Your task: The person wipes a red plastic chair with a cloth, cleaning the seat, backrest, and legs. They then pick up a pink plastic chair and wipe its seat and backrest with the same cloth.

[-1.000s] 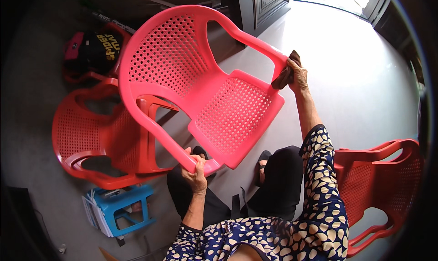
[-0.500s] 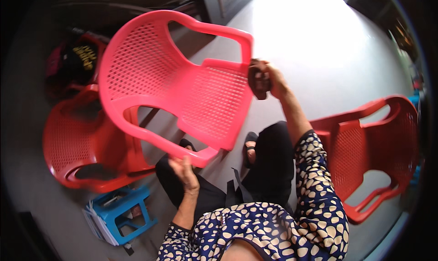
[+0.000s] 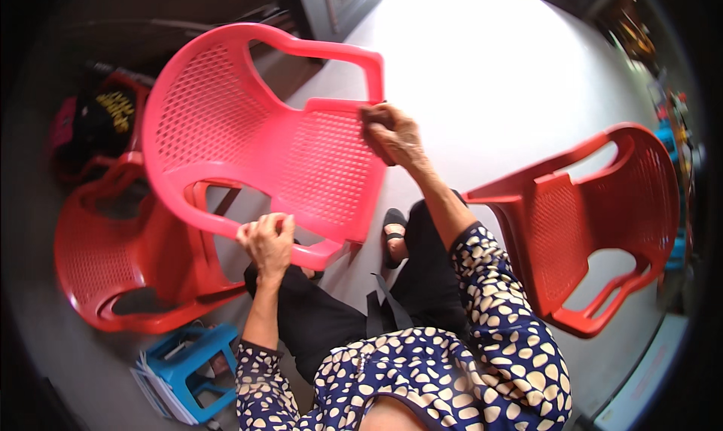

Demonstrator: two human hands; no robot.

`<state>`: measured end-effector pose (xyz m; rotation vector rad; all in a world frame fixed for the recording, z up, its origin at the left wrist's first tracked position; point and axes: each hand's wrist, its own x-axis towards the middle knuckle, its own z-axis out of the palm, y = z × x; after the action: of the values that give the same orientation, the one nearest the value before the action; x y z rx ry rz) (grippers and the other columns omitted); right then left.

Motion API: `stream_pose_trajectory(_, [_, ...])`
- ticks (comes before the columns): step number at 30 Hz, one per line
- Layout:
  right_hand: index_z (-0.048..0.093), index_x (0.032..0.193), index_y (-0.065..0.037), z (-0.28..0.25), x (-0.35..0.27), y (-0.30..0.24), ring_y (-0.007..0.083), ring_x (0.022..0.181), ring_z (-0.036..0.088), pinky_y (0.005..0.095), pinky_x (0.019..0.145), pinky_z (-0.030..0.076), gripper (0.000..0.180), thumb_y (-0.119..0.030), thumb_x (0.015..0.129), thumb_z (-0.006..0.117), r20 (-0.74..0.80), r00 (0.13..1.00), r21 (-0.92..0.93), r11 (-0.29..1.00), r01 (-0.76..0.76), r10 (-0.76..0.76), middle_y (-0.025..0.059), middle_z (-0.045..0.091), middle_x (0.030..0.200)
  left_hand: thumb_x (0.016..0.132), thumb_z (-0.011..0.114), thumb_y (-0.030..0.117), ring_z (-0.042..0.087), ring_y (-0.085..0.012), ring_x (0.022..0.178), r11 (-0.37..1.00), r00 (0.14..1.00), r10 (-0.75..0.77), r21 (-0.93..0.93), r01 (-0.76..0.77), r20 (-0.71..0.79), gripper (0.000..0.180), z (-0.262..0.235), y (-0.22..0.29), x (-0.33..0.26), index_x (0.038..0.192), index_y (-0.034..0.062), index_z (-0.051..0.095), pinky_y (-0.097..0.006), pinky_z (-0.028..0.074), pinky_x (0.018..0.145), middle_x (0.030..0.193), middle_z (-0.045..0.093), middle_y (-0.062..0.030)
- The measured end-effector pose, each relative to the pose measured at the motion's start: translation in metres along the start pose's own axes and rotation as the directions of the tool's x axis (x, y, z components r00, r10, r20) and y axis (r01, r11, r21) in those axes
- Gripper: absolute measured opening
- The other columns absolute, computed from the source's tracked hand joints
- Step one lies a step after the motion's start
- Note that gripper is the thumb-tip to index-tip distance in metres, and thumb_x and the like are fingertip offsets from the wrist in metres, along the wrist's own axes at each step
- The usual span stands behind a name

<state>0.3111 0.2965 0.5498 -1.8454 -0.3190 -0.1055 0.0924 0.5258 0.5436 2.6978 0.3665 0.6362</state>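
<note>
So the pink plastic armchair [image 3: 263, 145] is tipped up over the person's lap, seat facing them, backrest off to their left. The left hand [image 3: 267, 239] has its grip closed round the front rim of the seat near the lower armrest. The right hand [image 3: 392, 134] is pressed onto the perforated seat by the far armrest with a dark brown pad or cloth [image 3: 374, 121] under the fingers; that grip looks curled over the pad, but I can't tell how tightly.

What could go wrong, as I see it: the chair is balanced mostly on that one left-hand hold. Push hard with the pad and the chair could pivot or slide off the knees, probably down onto the sandalled foot [image 3: 393, 239] or the floor [image 3: 489, 77]. The pad could also slip out on the smooth plastic.

Compared with half a second back, the chair has swung a little further round, the right hand has moved in from the armrest edge onto the seat, and the left hand has gone from reaching to holding the rim.

Around them: a red chair [image 3: 128, 258] on the left, another red chair [image 3: 602, 220] on the right, and a small blue stool [image 3: 188, 367].
</note>
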Motion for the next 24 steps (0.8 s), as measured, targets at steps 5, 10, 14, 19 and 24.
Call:
stream_pose_trajectory(5, [0.058,0.098,-0.005,0.03,-0.022,0.002,0.0354,0.083,0.06,0.0436,0.075,0.049,0.026,-0.013,0.075,0.068,0.02,0.946,-0.241,0.917,0.319,-0.324,0.0177,0.059,0.087,0.082,0.065,0.035,0.064,-0.0209,0.074,0.989,0.98,-0.138,0.079,0.127,0.146,0.023,0.0,0.002,0.024,0.084,0.0126,0.068,-0.038,0.036,0.084,0.077,0.068,-0.0021])
stream_pose_trajectory(10, [0.06,0.092,-0.015,0.068,-0.094,0.061,0.0371,0.122,0.039,0.0459,0.084,0.039,0.028,-0.027,0.07,0.074,0.319,0.88,-0.631,0.615,0.474,-0.351,0.0125,0.047,0.129,0.079,0.07,0.026,0.062,-0.0199,0.071,0.994,0.993,-0.101,-0.041,0.104,0.059,0.013,-0.002,0.011,0.024,0.081,0.013,0.066,-0.036,0.037,0.078,0.074,0.067,-0.0004])
stream_pose_trajectory(14, [0.058,0.112,-0.024,0.08,-0.106,0.11,0.0323,0.137,0.03,0.0459,0.096,0.028,0.026,-0.028,0.087,0.054,0.523,0.793,-0.649,0.457,0.608,-0.312,0.0045,0.041,0.144,0.077,0.071,0.024,0.059,-0.0183,0.069,0.994,0.996,-0.089,-0.062,0.089,0.001,0.013,-0.002,0.017,0.025,0.078,0.0129,0.065,-0.035,0.037,0.08,0.072,0.065,0.0014])
stream_pose_trajectory(19, [0.052,0.128,-0.021,0.076,-0.064,0.107,0.0304,0.136,0.032,0.0502,0.107,0.027,0.043,-0.028,0.086,0.054,0.565,0.782,-0.643,0.453,0.617,-0.264,0.0041,0.044,0.142,0.076,0.072,0.023,0.058,-0.0177,0.067,0.994,0.994,-0.098,-0.04,0.1,0.039,0.012,-0.01,0.026,0.033,0.076,0.0127,0.065,-0.035,0.037,0.079,0.071,0.065,0.002])
stream_pose_trajectory(24, [0.051,0.13,-0.015,0.086,-0.009,0.107,0.0317,0.136,0.031,0.0531,0.11,0.025,0.055,-0.034,0.081,0.065,0.468,0.829,-0.689,0.461,0.559,-0.306,0.0091,0.04,0.144,0.075,0.071,0.02,0.057,-0.0164,0.067,0.994,0.991,-0.107,-0.02,0.109,0.085,0.01,-0.019,0.029,0.037,0.075,0.0121,0.065,-0.035,0.037,0.078,0.071,0.065,0.0025])
